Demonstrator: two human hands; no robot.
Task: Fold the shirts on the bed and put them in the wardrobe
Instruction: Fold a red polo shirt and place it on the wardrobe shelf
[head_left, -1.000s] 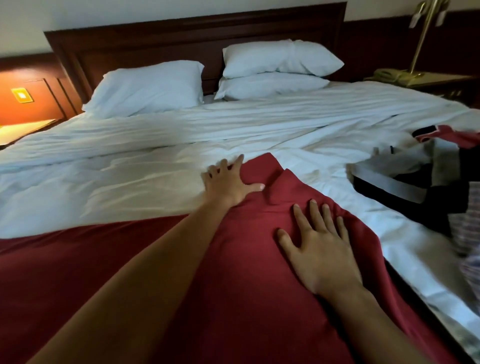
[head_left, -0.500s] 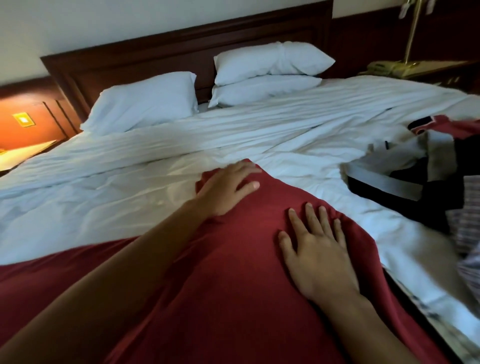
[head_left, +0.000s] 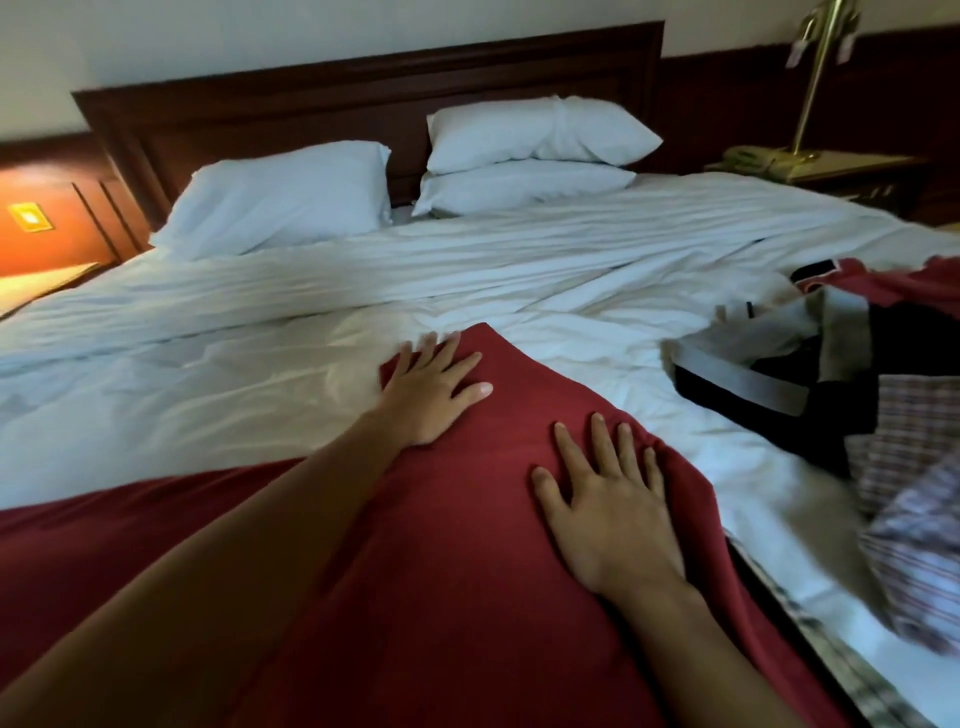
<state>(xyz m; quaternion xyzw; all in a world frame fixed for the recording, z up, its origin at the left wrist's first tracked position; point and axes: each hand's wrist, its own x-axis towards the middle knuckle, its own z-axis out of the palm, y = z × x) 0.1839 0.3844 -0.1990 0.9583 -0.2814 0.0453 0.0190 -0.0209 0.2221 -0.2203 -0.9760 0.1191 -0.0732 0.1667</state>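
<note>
A dark red shirt (head_left: 441, 597) lies spread on the near bed (head_left: 260, 374); left hand (head_left: 431, 389) and right hand (head_left: 608, 499) press it, fingers straight.

A spread cloth (head_left: 441, 571) lies across the near end of the bed (head_left: 260, 374). Both hands rest flat on it: the left hand (head_left: 431, 389) at its far edge, the right hand (head_left: 613, 509) nearer and to the right, the two apart. To the right of the cloth, on the sheet, sits a heap of clothes (head_left: 831, 374), apart from it. At the far end a single pillow (head_left: 280, 202) lies left and two stacked pillows (head_left: 535, 156) right, all against the headboard (head_left: 311, 104). Beyond the bed's far right corner stands a bedside bench (head_left: 857, 166) carrying a lamp (head_left: 815, 78) and a telephone (head_left: 753, 156).
</note>
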